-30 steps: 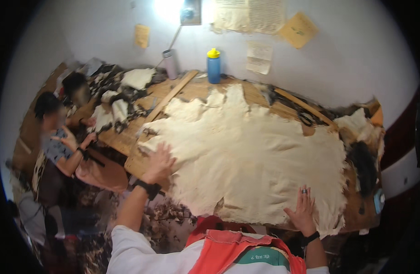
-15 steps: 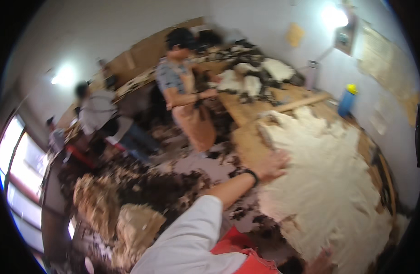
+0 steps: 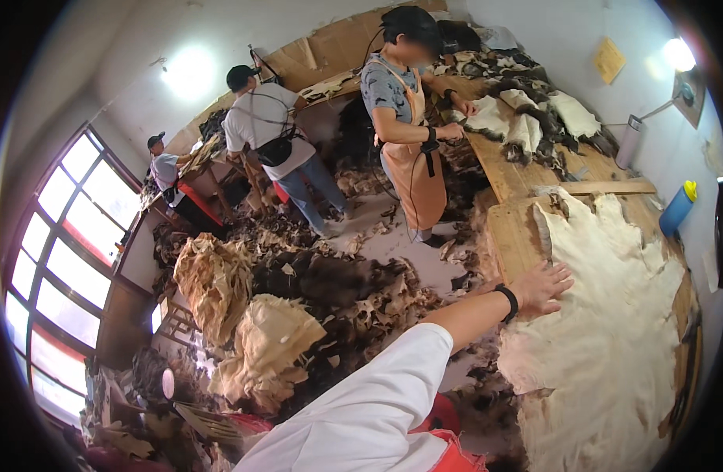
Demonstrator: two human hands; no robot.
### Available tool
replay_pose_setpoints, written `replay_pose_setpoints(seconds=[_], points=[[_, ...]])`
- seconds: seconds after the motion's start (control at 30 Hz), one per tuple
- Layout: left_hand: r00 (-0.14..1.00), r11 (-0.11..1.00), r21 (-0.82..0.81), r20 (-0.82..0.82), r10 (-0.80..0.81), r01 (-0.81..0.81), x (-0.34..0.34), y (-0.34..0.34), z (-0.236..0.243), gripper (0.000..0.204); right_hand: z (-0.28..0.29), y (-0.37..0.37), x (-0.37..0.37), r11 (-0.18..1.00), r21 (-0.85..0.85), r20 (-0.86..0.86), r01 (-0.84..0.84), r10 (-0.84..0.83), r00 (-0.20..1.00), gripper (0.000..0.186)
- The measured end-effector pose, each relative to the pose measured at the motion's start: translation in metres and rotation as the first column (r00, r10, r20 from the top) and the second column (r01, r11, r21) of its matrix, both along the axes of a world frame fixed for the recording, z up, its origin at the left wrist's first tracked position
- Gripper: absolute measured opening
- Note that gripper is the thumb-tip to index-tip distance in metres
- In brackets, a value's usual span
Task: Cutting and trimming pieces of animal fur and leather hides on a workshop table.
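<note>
A large cream-coloured hide [image 3: 605, 315] with ragged edges lies spread over the wooden table [image 3: 515, 236] on my right, skin side up. My left hand [image 3: 544, 289] rests flat on the hide's near-left edge, fingers stretched and apart, holding nothing. A dark band circles that wrist, and a white sleeve covers the upper arm. My right hand is out of sight. The hide's lower end runs out of the picture, so that part is hidden.
A wooden bar [image 3: 609, 188] crosses the table beyond the hide; a blue bottle [image 3: 678, 209] with a yellow cap stands at right. A person in an apron [image 3: 416, 169] handles furred pelts [image 3: 527, 126]. Hide bundles [image 3: 271, 342] and scraps cover the floor at left. Two more people work farther back.
The view has swung right, so the room sits farther right in the picture and looks sharper. My right hand, seen earlier at the hide's lower edge, has left the picture. My left hand stays on the hide.
</note>
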State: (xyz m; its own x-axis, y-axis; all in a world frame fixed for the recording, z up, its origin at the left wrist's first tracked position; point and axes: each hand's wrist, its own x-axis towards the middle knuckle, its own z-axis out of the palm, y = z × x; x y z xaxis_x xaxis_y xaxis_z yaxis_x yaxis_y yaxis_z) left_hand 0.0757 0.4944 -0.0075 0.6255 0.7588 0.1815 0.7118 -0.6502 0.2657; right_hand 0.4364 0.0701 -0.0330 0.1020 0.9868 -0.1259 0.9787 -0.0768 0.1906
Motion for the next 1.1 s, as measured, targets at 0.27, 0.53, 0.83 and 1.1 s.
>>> replay_pose_setpoints(seconds=[0.27, 0.53, 0.83, 1.1], points=[[1.000, 1.000, 0.007, -0.013, 0.010, -0.010, -0.004, 0.004, -0.009, 0.072, 0.000, -0.008, -0.005, 0.998, 0.052, 0.107, -0.042, 0.036, 0.994, 0.098], [1.000, 0.999, 0.042, -0.007, 0.007, -0.007, -0.002, 0.004, -0.012, 0.072, 0.001, -0.018, -0.006, 0.990, 0.121, 0.225, -0.069, 0.040, 0.973, 0.093], [1.000, 1.000, 0.012, 0.002, 0.006, -0.006, 0.000, 0.004, -0.009, 0.071, 0.008, -0.013, -0.006, 0.971, 0.182, 0.350, -0.153, 0.082, 0.933, 0.091], [0.999, 0.999, -0.011, -0.013, 0.033, -0.033, -0.007, 0.001, -0.009, 0.072, 0.008, 0.000, -0.003, 0.938, 0.228, 0.449, -0.261, 0.137, 0.883, 0.091]])
